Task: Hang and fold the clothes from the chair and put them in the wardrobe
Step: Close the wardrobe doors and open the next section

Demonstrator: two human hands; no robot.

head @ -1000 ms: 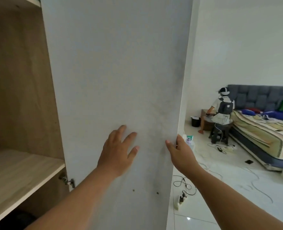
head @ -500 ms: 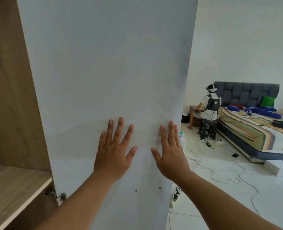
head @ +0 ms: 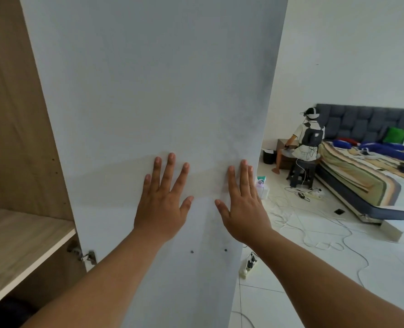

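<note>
Both palms flat, fingers spread: left hand (head: 161, 204), right hand (head: 243, 207) | pressing wardrobe door (head: 148, 91) | likely swinging it | shelf (head: 18, 235) left of hands

The scene is lit by soft, even daylight, brightest on the glossy white tiled floor (head: 338, 268) and the plain white wall (head: 350, 55) at the right. The flat white wardrobe door (head: 148, 79) is rendered a cool blue-grey, with a faint darker smudge toward its right edge. Deep shadow is seen under the light wooden shelf (head: 18, 233) at lower left. Straight edges are bowed by wide-angle distortion. Slight softness is noticed throughout; no harsh glare is seen.
</note>
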